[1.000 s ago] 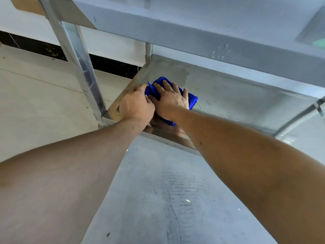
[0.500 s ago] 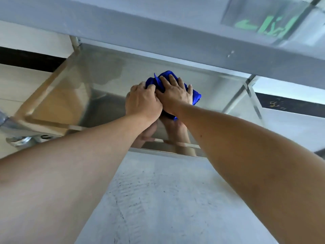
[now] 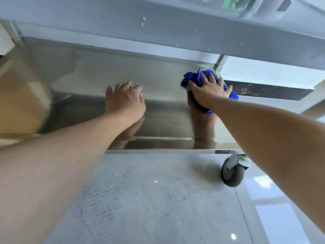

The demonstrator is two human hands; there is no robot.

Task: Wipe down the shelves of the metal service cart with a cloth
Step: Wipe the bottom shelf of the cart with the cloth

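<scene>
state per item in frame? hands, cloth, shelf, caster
left hand: bare, resting on the shelf, holding nothing
right hand: spread, pressing the cloth down
blue cloth: bunched, under the right hand, near the shelf's right end
lower shelf: shiny, reflecting both arms
caster: on the floor

Right hand point(image 3: 209, 90) atop blue cloth point(image 3: 195, 77)
</scene>
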